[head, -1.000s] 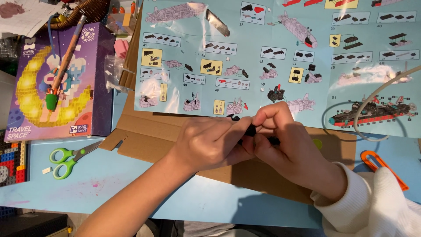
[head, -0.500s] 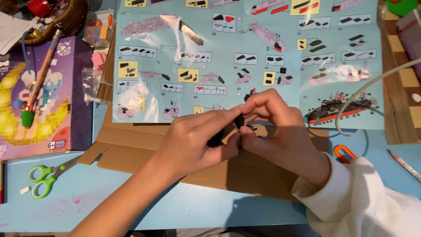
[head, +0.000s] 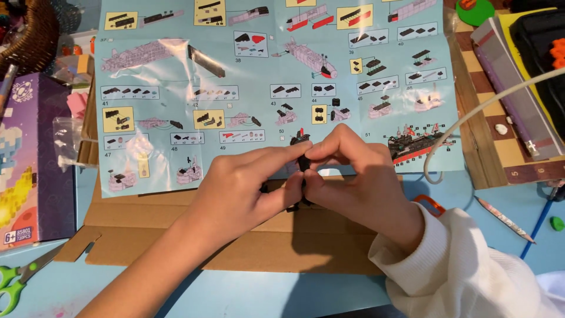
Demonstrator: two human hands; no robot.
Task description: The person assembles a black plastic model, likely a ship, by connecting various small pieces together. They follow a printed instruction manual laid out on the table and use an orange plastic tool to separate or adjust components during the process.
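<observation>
1. Hands meet over the middle of the table: the left hand [head: 241, 188] and the right hand [head: 359, 182] pinch a small black plastic brick assembly [head: 302, 154] between thumbs and fingertips, fingers clamped together on it from both sides.
2. The black piece sits just above the lower edge of the pale blue folded instruction sheet [head: 276, 88], raised off the flat brown cardboard panel [head: 235, 247] beneath the hands.
3. Pressing such small parts goes best, I would judge, with even squeeze from both thumbs, keeping the piece square so nothing skews or pops loose.
4. It seems wise to hold it low over the cardboard, so a dropped bit stays findable.
5. The right wrist wears a cream knitted sleeve [head: 471, 271]; the left forearm is bare.
6. The light blue tabletop [head: 282, 294] is crowded: green-handled scissors [head: 15, 282] at the lower left, a purple picture box [head: 29, 165] beside them, a clear plastic bag [head: 70, 141] near the sheet.
7. A white cable [head: 488, 106] curves in from the right, and a pencil [head: 505, 219] lies well apart from the hands.
</observation>
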